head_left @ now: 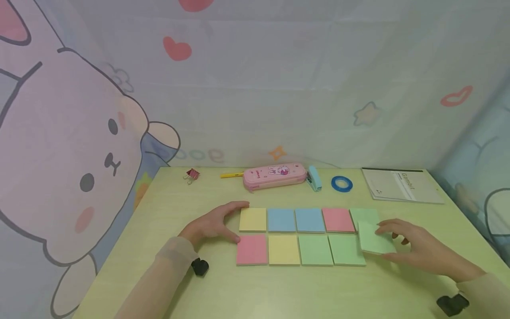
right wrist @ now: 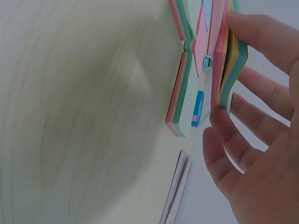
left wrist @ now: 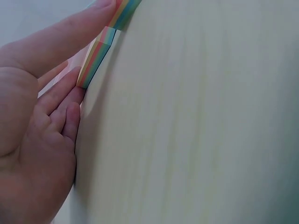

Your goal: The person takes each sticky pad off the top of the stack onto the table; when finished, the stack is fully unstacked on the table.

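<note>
Two rows of square sticky note pads lie on the table. My right hand (head_left: 424,250) pinches a green-topped sticky note pad (head_left: 373,240), holding it tilted above the table by the lower row's right end. It overlaps the green pad (head_left: 364,215) of the upper row. Layered pink, yellow and blue edges of the held pad (right wrist: 232,70) splay apart in the right wrist view. At the rows' left end, my left hand (head_left: 213,223) has its thumb at the pink pad (head_left: 252,250) and its extended fingers along the yellow pad (head_left: 253,220).
Along the table's back stand a maroon binder clip (head_left: 193,174), a yellow pencil (head_left: 232,175), a pink pencil case (head_left: 275,176), a light blue stapler (head_left: 314,178), a blue tape roll (head_left: 341,184) and a grey notebook (head_left: 402,186). A printed cloth (head_left: 279,88) hangs behind.
</note>
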`<state>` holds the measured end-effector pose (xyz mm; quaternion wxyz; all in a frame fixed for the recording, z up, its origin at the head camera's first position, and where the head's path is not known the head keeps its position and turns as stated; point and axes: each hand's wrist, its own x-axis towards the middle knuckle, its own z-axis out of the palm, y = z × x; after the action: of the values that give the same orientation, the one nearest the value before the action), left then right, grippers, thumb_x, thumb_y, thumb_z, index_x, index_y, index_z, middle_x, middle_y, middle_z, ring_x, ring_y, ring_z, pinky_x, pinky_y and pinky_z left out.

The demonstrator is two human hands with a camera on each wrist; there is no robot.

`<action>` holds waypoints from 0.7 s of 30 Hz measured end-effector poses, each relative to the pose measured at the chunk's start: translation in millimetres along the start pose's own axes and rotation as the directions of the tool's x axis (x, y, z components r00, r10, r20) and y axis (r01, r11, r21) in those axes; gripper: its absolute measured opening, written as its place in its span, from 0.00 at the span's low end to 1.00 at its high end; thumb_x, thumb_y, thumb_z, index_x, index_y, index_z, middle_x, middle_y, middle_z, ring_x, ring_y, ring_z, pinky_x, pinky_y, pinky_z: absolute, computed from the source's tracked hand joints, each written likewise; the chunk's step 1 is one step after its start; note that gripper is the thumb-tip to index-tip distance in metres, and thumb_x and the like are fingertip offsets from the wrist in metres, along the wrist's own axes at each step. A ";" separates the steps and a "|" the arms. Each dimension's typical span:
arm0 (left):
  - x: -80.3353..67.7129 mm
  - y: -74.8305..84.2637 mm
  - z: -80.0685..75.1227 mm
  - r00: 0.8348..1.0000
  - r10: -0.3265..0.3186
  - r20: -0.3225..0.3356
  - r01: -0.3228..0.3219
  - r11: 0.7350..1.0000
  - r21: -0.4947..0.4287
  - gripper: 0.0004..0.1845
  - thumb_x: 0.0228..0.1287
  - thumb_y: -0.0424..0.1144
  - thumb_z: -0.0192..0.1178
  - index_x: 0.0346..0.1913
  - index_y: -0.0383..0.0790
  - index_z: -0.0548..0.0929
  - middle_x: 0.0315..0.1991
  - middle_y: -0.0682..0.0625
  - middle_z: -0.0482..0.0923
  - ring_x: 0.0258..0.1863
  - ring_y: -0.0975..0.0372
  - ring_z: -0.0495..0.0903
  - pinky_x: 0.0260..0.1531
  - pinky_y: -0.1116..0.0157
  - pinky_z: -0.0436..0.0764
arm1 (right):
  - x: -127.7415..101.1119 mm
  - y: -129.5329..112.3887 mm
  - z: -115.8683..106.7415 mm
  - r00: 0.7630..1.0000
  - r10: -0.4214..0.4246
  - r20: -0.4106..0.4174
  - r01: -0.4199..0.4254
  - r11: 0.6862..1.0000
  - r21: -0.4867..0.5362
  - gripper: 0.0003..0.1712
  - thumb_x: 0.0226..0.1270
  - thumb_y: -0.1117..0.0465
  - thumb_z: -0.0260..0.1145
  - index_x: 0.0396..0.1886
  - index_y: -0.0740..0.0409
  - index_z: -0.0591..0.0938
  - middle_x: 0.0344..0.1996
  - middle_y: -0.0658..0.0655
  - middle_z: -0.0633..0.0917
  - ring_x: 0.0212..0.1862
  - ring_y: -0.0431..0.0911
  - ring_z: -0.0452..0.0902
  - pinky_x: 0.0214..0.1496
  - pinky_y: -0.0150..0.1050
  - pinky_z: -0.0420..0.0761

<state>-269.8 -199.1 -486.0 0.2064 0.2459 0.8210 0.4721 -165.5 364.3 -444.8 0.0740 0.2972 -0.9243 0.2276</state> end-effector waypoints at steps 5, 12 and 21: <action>0.7 0.5 -0.6 1.000 0.010 -0.001 -0.010 1.000 0.017 0.58 0.44 0.40 0.87 0.81 0.53 0.67 0.81 0.58 0.62 0.82 0.56 0.52 0.82 0.46 0.48 | -7.6 3.6 -1.3 0.999 -0.026 0.038 0.025 0.999 0.023 0.30 0.52 0.54 0.86 0.54 0.43 0.83 0.57 0.59 0.83 0.46 0.33 0.77 0.36 0.34 0.81; 0.7 0.8 -1.0 1.000 0.017 -0.003 -0.017 0.999 0.052 0.58 0.44 0.41 0.87 0.81 0.51 0.67 0.81 0.57 0.62 0.83 0.55 0.52 0.82 0.46 0.48 | -15.4 6.1 1.3 0.995 -0.031 0.092 0.026 0.998 0.061 0.27 0.57 0.51 0.84 0.55 0.39 0.83 0.59 0.57 0.82 0.53 0.32 0.76 0.38 0.35 0.82; 0.2 0.8 -1.3 1.000 0.017 -0.005 -0.017 0.999 0.039 0.58 0.44 0.41 0.87 0.81 0.53 0.67 0.81 0.58 0.61 0.83 0.56 0.52 0.82 0.46 0.48 | -19.2 12.8 9.1 0.995 -0.042 0.091 0.041 0.999 0.014 0.25 0.57 0.48 0.83 0.53 0.38 0.83 0.60 0.57 0.83 0.59 0.30 0.73 0.42 0.32 0.83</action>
<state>-270.5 -199.5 -484.6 0.1954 0.2555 0.8286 0.4582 -157.4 379.2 -462.9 0.0346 0.3270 -0.9189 0.2180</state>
